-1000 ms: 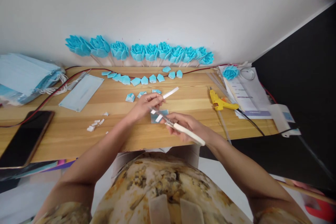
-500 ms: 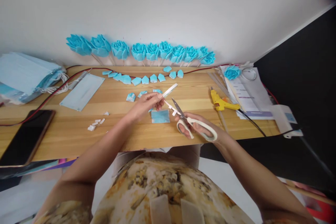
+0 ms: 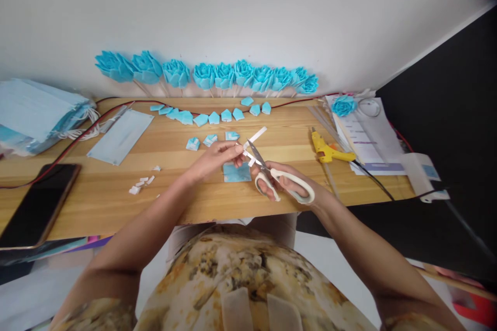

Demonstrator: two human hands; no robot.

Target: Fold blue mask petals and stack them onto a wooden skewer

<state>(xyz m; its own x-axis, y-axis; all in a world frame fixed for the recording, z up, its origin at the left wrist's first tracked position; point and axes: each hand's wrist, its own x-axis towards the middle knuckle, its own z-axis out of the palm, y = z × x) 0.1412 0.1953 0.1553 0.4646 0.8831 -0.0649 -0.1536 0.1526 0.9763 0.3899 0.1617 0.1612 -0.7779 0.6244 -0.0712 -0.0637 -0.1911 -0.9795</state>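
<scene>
Head view: the desk [image 3: 209, 207] runs across the frame; take the scissors' pivot as clock centre. The left hand [image 3: 215, 160] is at 9 o'clock, thumb and fingers pinched together on a white strip. The right hand [image 3: 287, 183], at 4 o'clock, is clamped on the handles of the scissors [image 3: 267, 168]. The blades point between 10 and 11 o'clock, above the desk. The scissors should handle as rigid and moderately light; grip by the loops, never the blades. A blue sheet [image 3: 236, 174] lies flat at 9 o'clock, partly under the left hand. The white strip [image 3: 258, 135] extends toward 2 o'clock from the left fingertips; it looks light, thin and flexible, so pinch it near the blades, clear of their edges. White scraps [image 3: 134, 190] lie farther out at 9 o'clock.
</scene>
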